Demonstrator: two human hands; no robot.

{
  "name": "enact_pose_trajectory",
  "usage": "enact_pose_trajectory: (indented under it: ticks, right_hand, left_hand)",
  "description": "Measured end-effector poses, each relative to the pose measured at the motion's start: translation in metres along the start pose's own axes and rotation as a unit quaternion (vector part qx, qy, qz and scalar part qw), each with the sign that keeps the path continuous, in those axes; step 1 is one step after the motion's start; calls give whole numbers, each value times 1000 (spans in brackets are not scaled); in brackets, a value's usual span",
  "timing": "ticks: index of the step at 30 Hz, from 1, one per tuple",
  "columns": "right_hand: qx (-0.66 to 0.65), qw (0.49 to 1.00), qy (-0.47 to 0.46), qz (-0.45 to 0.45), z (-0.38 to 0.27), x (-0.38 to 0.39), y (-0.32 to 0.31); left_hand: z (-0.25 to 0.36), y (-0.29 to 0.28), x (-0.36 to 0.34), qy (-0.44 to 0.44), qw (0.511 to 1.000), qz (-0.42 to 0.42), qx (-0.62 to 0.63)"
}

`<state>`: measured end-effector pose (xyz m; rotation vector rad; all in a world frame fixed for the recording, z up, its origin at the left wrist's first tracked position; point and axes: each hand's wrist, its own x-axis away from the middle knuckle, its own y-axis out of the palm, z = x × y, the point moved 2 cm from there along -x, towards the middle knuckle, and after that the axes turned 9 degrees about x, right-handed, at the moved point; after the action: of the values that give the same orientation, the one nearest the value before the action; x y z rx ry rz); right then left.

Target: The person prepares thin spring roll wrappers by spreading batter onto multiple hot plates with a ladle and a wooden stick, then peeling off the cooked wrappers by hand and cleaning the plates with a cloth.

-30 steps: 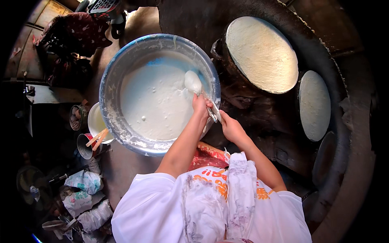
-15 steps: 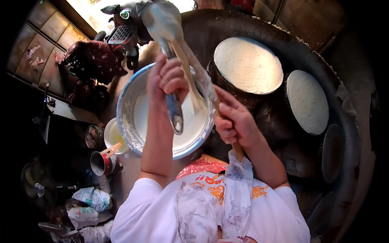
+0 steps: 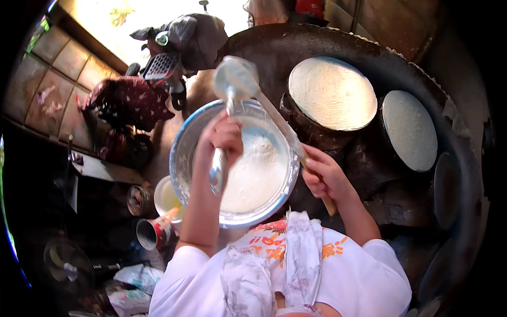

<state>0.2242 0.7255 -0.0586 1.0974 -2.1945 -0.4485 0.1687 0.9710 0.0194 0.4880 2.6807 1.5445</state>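
Note:
My left hand (image 3: 221, 138) is closed around the metal handle of a ladle (image 3: 215, 171), whose batter-coated bowl points away from me over the far rim of a basin. In my right hand (image 3: 327, 174) is a long wooden stick (image 3: 281, 126); its far end meets the ladle's bowl, and pale batter coats its upper part. Below both tools stands the large basin (image 3: 178, 153) with a blue rim, holding thick white batter (image 3: 251, 179). A mound shows on the batter's surface. The ladle's bowl is slightly blurred.
Two round pans of pale batter, a larger one (image 3: 334, 94) and a smaller one (image 3: 410, 131), sit on a dark curved stove (image 3: 264, 39) at right. A white bucket (image 3: 165, 196), a red can (image 3: 152, 232) and a fan (image 3: 67, 267) stand left. A scooter (image 3: 179, 45) is beyond.
The ladle's bowl has come down and nearer to the basin. Batter that streamed into the basin no longer runs, and a mound shows there. The whole view has shifted.

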Motion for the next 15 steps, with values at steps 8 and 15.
enact_pose_trajectory:
  ticks: [8, 15]
  right_hand:
    - [-95, 980, -145, 100, 36, 78, -62]
    - [116, 781, -350, 504, -15, 278, -129]
  left_hand:
    - [-69, -59, -119, -173, 974, 145, -31]
    - [-291, -131, -227, -476, 868, 18, -139]
